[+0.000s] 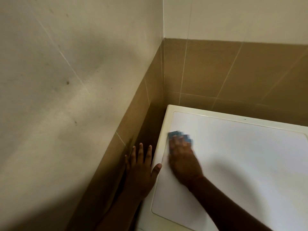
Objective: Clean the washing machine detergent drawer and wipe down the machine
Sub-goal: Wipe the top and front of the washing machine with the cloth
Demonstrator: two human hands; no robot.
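Wiping near the machine top's (233, 155) back-left corner, I judged the wipe-down underway with the drawer out of view, my right hand (182, 161) pressing flat on the blue cloth (179, 135), my left hand (141, 170) open, braced over the left edge beside the wall (136, 114), open lid rightward.

The left hand (141, 170) sits at lower centre of the frame, palm down, fingers straight and slightly spread, thumb angled out to the right, its forearm running down to the bottom edge. Just to its right, the blurred right hand (182, 157) lies flat with fingers extended, its forearm stretching toward the lower right corner.
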